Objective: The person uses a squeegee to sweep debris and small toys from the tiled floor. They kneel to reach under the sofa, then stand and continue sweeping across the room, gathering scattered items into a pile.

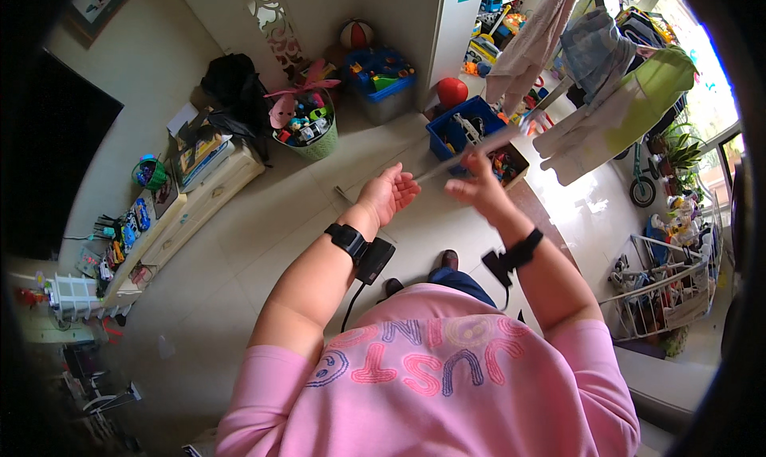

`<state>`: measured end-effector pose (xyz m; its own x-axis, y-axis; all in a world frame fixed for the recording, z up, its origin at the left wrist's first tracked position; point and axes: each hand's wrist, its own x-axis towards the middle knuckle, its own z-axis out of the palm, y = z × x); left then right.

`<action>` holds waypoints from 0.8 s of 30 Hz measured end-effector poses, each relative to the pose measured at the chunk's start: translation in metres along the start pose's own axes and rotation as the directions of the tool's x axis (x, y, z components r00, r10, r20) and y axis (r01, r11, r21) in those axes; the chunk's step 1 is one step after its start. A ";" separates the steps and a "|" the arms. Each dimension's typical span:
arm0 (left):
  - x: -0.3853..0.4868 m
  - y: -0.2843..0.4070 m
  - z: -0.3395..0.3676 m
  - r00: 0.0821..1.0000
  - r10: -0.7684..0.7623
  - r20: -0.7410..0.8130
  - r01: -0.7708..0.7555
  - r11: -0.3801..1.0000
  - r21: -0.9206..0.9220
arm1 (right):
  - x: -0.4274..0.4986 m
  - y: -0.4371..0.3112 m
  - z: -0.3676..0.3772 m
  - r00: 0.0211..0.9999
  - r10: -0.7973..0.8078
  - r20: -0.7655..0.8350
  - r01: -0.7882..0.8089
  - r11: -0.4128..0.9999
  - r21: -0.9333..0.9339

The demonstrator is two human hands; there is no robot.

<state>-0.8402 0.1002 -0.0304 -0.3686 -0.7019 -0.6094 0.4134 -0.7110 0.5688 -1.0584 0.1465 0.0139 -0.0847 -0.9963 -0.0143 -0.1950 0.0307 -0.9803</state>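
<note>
A long thin rod-like thing (494,143), blurred, slants from near my left fingertips past my right fingers towards the hanging clothes. My left hand (392,195) is palm up with loosely curled fingers and seems to hold nothing. My right hand (482,185) is raised beside the rod, its thumb held apart; blur hides whether its fingers touch the rod. A pinkish cloth (529,44), a grey-blue garment (598,47) and a white-and-green garment (622,116) hang at the upper right. Black devices are strapped to both wrists.
A blue bin (440,140) and a cardboard box (517,173) of toys stand on the tiled floor ahead. A green toy basket (317,143) is left of them. A drawer cabinet (206,200) lines the left wall; a white wire cart (664,295) stands right. A balance bike (643,185) is by the plants.
</note>
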 end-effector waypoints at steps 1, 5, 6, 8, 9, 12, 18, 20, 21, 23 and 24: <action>-0.003 -0.006 -0.002 1.000 -0.025 0.002 0.025 0.999 0.028 | 0.019 0.007 -0.018 0.997 0.060 -0.054 -0.053 0.992 0.116; -0.017 -0.016 -0.029 0.996 -0.081 -0.042 0.085 0.993 0.087 | 0.066 0.067 -0.071 0.875 0.480 0.072 -0.452 0.861 -0.234; -0.023 -0.018 -0.043 0.995 -0.063 -0.078 0.071 0.992 0.102 | 0.055 0.090 -0.082 0.920 0.391 0.016 -0.346 0.830 -0.437; -0.037 -0.023 -0.074 0.985 -0.060 -0.160 0.081 0.989 0.124 | 0.028 0.125 -0.118 0.843 0.536 0.033 -0.486 0.787 -0.379; -0.045 -0.025 -0.089 0.974 -0.062 -0.216 0.094 0.986 0.139 | 0.015 0.138 -0.133 0.785 0.619 0.028 -0.568 0.737 -0.366; -0.056 -0.030 -0.123 0.946 -0.105 -0.308 0.150 0.981 0.123 | -0.019 0.160 -0.172 0.746 0.663 -0.058 -0.559 0.577 -0.596; -0.041 -0.051 -0.156 0.898 -0.146 -0.415 0.202 0.975 0.093 | -0.041 0.188 -0.210 0.704 0.692 -0.158 -0.602 0.464 -0.650; -0.029 -0.057 -0.153 0.893 -0.161 -0.420 0.224 0.969 0.107 | -0.038 0.194 -0.213 0.716 0.683 -0.145 -0.562 0.442 -0.699; -0.023 -0.059 -0.149 0.898 -0.170 -0.406 0.236 0.964 0.118 | -0.037 0.197 -0.212 0.736 0.657 -0.162 -0.558 0.453 -0.696; -0.011 -0.062 -0.139 0.899 -0.174 -0.403 0.252 0.956 0.150 | -0.029 0.199 -0.215 0.802 0.591 -0.089 -0.433 0.471 -0.769; -0.003 -0.063 -0.134 0.899 -0.182 -0.399 0.263 0.951 0.161 | -0.021 0.202 -0.216 0.801 0.596 -0.057 -0.399 0.461 -0.793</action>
<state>-0.7534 0.1527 -0.1383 -0.0745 -0.4850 -0.8713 0.1624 -0.8680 0.4693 -1.3069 0.1907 -0.1412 -0.2401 -0.7752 -0.5843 -0.8306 0.4755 -0.2897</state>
